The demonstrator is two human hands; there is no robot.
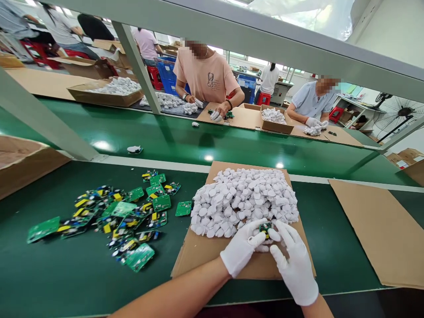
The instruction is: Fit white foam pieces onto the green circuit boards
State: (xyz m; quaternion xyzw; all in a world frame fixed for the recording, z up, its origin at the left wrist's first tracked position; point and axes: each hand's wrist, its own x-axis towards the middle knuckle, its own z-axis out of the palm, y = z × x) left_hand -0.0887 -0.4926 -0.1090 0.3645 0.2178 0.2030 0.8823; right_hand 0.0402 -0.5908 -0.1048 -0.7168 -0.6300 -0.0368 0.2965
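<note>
My left hand (243, 247), in a white glove, is closed on a small green circuit board (265, 228) with a yellow component. Just to its right, my gloved right hand (293, 260) has its thumb and fingers apart, the fingertips close to the board. A white lump or fingertip lies against the board's right side; I cannot tell which. Both hands are over the near part of a cardboard sheet (195, 256), in front of a heap of small white pieces (245, 198). Left of the sheet lies a loose pile of green circuit boards (129, 212) with yellow and black components.
Behind a pale rail, a green conveyor belt (179, 143) carries a board with a white piece (134, 150). An open cardboard box (29, 176) stands left, another cardboard sheet (380, 234) lies right. Slanted metal posts (137, 66) rise nearby. Two gloved co-workers (207, 73) sit across the belt.
</note>
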